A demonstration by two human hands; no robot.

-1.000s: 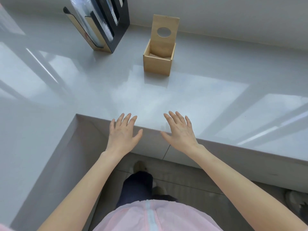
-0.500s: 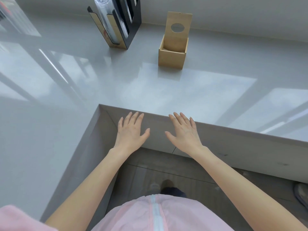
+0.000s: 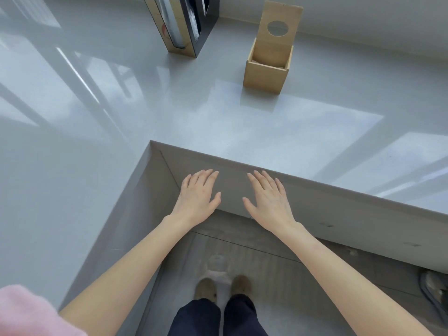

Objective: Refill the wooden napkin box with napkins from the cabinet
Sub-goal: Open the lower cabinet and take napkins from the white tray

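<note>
The wooden napkin box (image 3: 266, 71) stands on the glossy grey counter (image 3: 169, 112) near the back wall, its lid with a round hole tipped up. A little pale material shows low inside it. My left hand (image 3: 197, 195) and my right hand (image 3: 269, 197) are held out side by side, fingers spread and palms down, in front of the counter's inner corner and well short of the box. Neither hand holds anything. No cabinet door or spare napkins show clearly.
A black and wood holder (image 3: 186, 25) with clear sleeves of cups stands at the back, left of the box. The counter wraps round in an L shape on my left. Below are a wooden floor and my shoes (image 3: 223, 287). A dark object (image 3: 434, 287) lies at the right edge.
The view has shifted back and down, so the counter edge sits further from me and my feet show. Both hands have sunk below the counter edge, still spread and holding nothing.
</note>
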